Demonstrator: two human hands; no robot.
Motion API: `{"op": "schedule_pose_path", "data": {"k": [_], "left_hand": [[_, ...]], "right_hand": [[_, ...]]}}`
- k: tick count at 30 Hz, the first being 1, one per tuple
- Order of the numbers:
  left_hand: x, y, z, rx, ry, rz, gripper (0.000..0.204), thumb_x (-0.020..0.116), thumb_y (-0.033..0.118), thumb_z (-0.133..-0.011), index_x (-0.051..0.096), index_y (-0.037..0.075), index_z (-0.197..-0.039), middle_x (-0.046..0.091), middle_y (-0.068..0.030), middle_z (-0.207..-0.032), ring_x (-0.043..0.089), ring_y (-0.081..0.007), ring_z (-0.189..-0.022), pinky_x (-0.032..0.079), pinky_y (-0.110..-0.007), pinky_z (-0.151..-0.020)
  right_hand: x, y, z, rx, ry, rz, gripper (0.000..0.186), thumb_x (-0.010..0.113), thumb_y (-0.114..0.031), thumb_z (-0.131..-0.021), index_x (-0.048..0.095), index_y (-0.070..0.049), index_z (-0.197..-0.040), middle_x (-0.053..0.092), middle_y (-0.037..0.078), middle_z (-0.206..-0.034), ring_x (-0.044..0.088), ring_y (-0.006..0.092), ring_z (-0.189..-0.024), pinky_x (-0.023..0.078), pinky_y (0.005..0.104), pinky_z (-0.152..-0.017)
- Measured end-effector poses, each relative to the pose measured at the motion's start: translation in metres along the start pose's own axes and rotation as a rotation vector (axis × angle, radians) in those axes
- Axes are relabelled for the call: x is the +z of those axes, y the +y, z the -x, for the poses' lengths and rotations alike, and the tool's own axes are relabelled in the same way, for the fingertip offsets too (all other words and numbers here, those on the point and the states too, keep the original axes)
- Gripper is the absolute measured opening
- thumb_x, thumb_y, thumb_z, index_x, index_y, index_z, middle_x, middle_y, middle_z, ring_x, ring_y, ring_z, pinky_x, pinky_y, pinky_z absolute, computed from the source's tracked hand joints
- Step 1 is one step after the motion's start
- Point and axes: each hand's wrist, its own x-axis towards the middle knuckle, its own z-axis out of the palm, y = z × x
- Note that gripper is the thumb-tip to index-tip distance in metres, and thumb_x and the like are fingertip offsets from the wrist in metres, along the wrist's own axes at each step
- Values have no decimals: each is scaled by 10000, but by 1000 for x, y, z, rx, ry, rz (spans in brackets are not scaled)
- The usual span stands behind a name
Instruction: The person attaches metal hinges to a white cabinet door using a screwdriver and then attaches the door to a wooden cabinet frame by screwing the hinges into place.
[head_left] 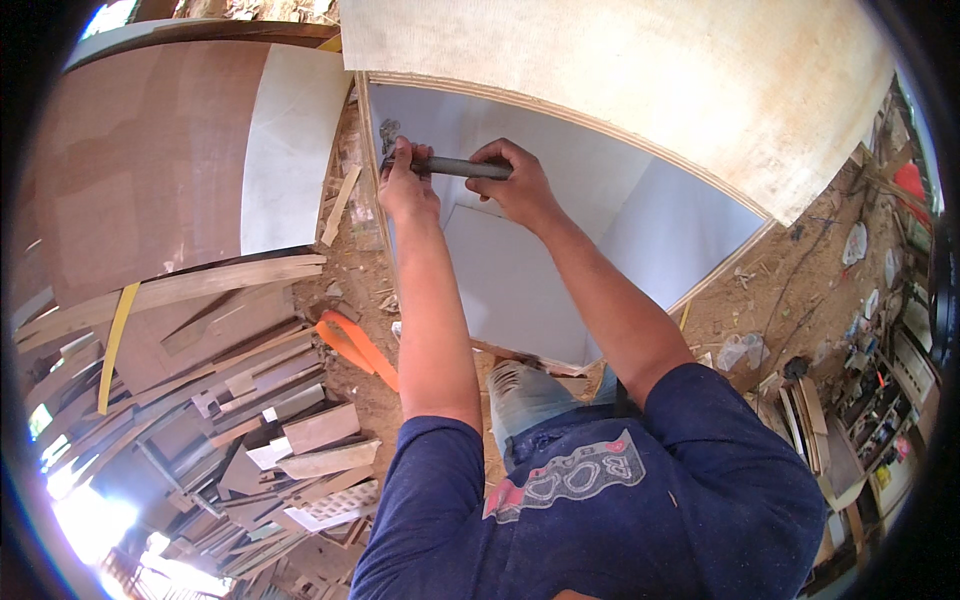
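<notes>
A dark grey, rod-shaped tool (458, 167) lies nearly level across the open mouth of a plywood cabinet (520, 230). My right hand (515, 180) is closed around its right end. At the other end, my left hand (405, 185) pinches close to the cabinet's left side panel, and its fingers hide the tool's tip. Just above my left fingers, a small metal fitting like a hinge (389, 130) sits on the inner face of that panel. The tool's exact kind cannot be made out.
A large pale plywood panel (640, 70) covers the cabinet's far side. Brown and white boards (160, 160) lie at left, above piled wood offcuts (300, 440). An orange strap-like piece (350, 345) rests on the dirt floor. Cluttered shelves (890, 400) stand at right.
</notes>
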Motion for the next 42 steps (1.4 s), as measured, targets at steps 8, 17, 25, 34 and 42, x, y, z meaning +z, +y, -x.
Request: {"op": "schedule_pose_path", "data": {"k": [8, 17, 25, 34, 42], "left_hand": [[13, 0, 22, 17, -166, -50, 169, 673, 62, -1009, 640, -45, -1135, 728, -145, -1040, 727, -307, -1049, 605, -444, -942], [13, 4, 16, 15, -193, -98, 159, 678, 47, -997, 657, -39, -1128, 729, -161, -1049, 723, -303, -1025, 597, -439, -944], [13, 0, 16, 28, -142, -80, 176, 714, 46, -973, 648, -41, -1112, 726, -151, -1042, 726, -302, -1007, 595, -438, -941], [25, 3, 13, 2, 112, -125, 167, 770, 75, -945, 654, -2, -1038, 707, -97, -964, 712, -244, -899, 606, -408, -882], [24, -3, 12, 39, 25, 18, 155, 615, 97, -1050, 609, -24, -1146, 694, -137, -1016, 703, -265, -940, 622, -430, -895]], "right_hand": [[-4, 14, 2, 96, 121, -281, 353, 800, -155, -931, 620, 46, -1159, 710, 118, -921, 704, 168, -741, 614, 320, -673], [-5, 9, -2, 189, 106, -346, 355, 805, -174, -924, 624, 46, -1136, 702, 133, -856, 687, 177, -668, 564, 308, -570], [-8, 12, -6, 225, 78, -401, 347, 798, -201, -930, 625, 39, -1113, 703, 137, -815, 677, 184, -632, 529, 318, -540], [-22, 9, -9, 413, -114, -446, 294, 698, -273, -1017, 641, 4, -1098, 708, 139, -823, 669, 187, -638, 519, 310, -553], [-19, -6, -5, 223, 85, -203, 344, 716, -282, -1004, 640, 13, -1165, 715, 134, -880, 701, 194, -739, 572, 307, -628]]}}
